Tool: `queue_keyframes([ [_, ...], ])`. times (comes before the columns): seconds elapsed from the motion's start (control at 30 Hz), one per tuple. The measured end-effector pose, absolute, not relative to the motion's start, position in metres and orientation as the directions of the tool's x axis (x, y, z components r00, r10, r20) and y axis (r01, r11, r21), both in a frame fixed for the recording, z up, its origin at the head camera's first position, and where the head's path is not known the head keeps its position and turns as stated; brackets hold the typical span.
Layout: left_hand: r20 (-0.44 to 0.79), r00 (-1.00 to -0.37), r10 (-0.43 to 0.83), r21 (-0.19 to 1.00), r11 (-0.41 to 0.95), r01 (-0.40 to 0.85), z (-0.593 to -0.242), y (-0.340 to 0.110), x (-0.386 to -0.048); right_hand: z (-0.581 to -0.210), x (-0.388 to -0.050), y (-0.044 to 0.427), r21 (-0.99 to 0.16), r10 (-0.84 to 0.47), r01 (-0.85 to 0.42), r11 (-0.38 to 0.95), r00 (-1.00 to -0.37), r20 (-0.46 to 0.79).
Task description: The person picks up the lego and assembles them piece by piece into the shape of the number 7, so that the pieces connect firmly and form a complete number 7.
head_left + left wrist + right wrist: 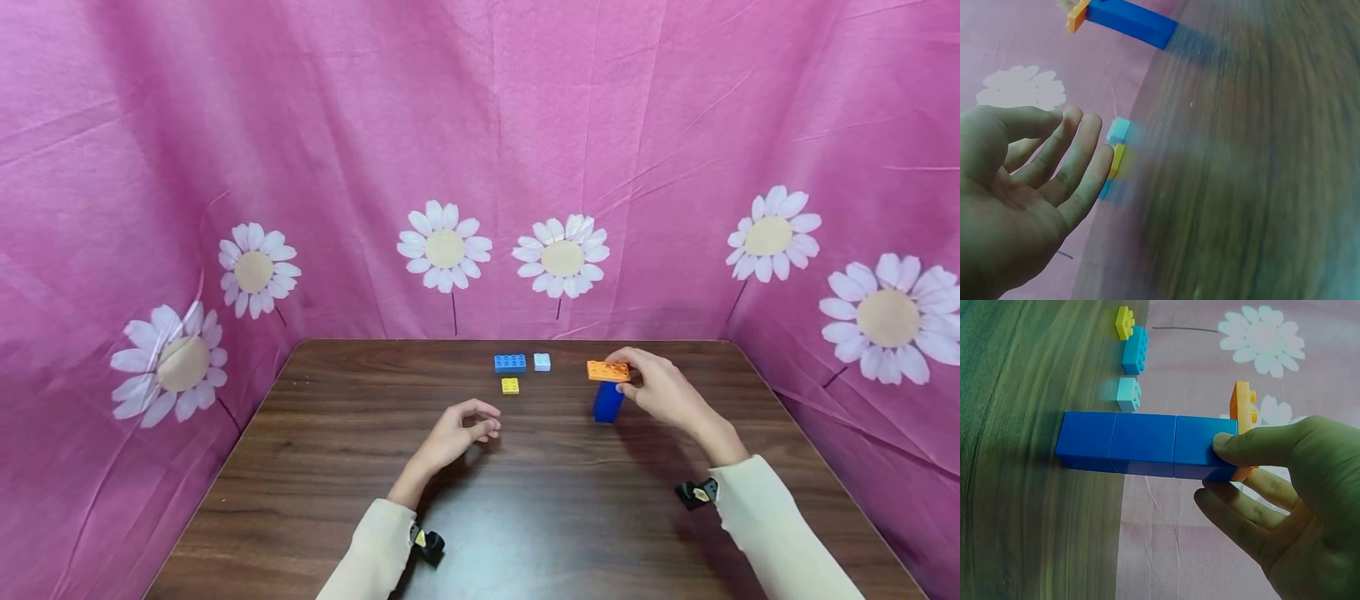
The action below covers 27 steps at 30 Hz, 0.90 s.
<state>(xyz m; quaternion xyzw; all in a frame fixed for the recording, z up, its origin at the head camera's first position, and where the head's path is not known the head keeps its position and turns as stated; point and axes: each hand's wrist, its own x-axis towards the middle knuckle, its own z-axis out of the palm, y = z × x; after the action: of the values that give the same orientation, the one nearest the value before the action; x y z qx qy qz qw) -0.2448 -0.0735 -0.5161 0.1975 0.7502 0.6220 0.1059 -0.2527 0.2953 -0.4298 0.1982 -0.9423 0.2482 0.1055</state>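
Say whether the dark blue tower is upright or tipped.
Upright: in the head view, the dark blue tower stands on the table, orange brick on top.

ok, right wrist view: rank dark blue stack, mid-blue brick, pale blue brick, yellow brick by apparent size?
Largest to smallest:
1. Dark blue stack
2. Mid-blue brick
3. Pale blue brick and yellow brick: unranked; close in size, and pale blue seems nearer the camera.

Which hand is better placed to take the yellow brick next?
Probably the left hand: empty and nearer the yellow brick, while the right hand holds the orange-topped blue tower.
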Motion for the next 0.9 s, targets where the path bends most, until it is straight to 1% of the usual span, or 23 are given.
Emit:
queue_keyframes([
  [0.37,0.076,-0.894,0.441,0.976,0.149,0.157,-0.513,-0.079,-0.239,-0.428,-0.250,0.296,-0.449,-0.317,-0.413,0.792,-0.908,0.275],
  [0.47,0.070,-0.892,0.446,0.977,0.150,0.151,-0.514,-0.078,-0.240,-0.423,-0.246,0.296,-0.440,-0.311,-0.421,0.793,-0.901,0.302],
  [0.57,0.069,-0.891,0.450,0.976,0.153,0.153,-0.513,-0.079,-0.241,-0.416,-0.241,0.293,-0.409,-0.301,-0.446,0.796,-0.878,0.372],
  [0.73,0.085,-0.910,0.406,0.972,0.166,0.165,-0.509,-0.079,-0.247,-0.410,-0.232,0.274,-0.364,-0.295,-0.512,0.778,-0.809,0.508],
  [0.8,0.092,-0.924,0.372,0.971,0.174,0.167,-0.506,-0.078,-0.250,-0.409,-0.229,0.262,-0.368,-0.302,-0.540,0.757,-0.788,0.536],
  [0.9,0.116,-0.942,0.316,0.967,0.181,0.180,-0.503,-0.075,-0.257,-0.412,-0.227,0.243,-0.400,-0.322,-0.574,0.715,-0.778,0.539],
])
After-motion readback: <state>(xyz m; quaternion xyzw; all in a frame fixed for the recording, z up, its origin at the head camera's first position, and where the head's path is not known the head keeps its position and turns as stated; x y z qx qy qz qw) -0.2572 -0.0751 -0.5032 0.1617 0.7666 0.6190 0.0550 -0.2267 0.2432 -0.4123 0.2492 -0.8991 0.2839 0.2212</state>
